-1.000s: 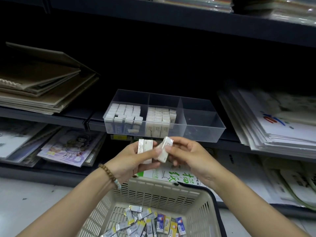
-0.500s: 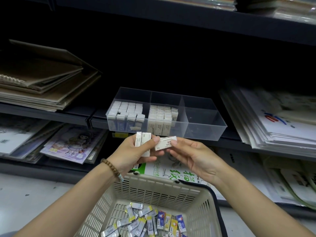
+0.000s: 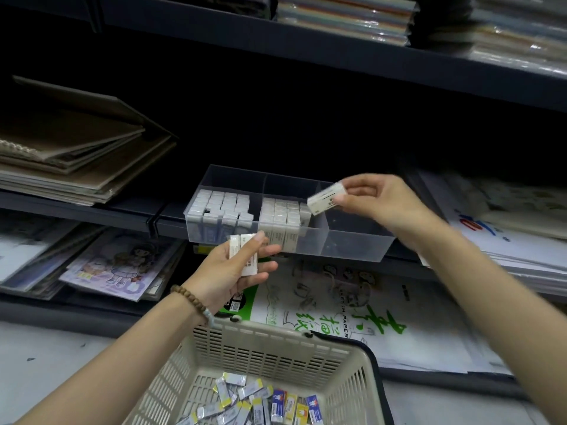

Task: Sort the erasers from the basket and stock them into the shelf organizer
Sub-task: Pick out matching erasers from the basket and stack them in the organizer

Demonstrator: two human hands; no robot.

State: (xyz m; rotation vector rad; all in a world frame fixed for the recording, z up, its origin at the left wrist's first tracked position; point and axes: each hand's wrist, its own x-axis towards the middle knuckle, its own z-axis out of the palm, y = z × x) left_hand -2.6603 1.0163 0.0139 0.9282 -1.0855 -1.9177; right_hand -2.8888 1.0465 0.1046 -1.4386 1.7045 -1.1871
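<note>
Head view: my right hand (image 3: 377,204) pinches one eraser (image 3: 326,199) above the organizer (image 3: 352,251), two sections (image 3: 224,207) left of it well stocked; my left hand (image 3: 227,271) grips spare erasers (image 3: 244,254), with many more in the basket (image 3: 276,348) beneath.

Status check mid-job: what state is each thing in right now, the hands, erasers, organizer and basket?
Organizer, left and middle sections stocked, right section looks empty.
Right hand, pinches one eraser above the organizer's middle-right divider.
Left hand, holds a small stack of erasers.
Basket, loose erasers lying in its bottom.
</note>
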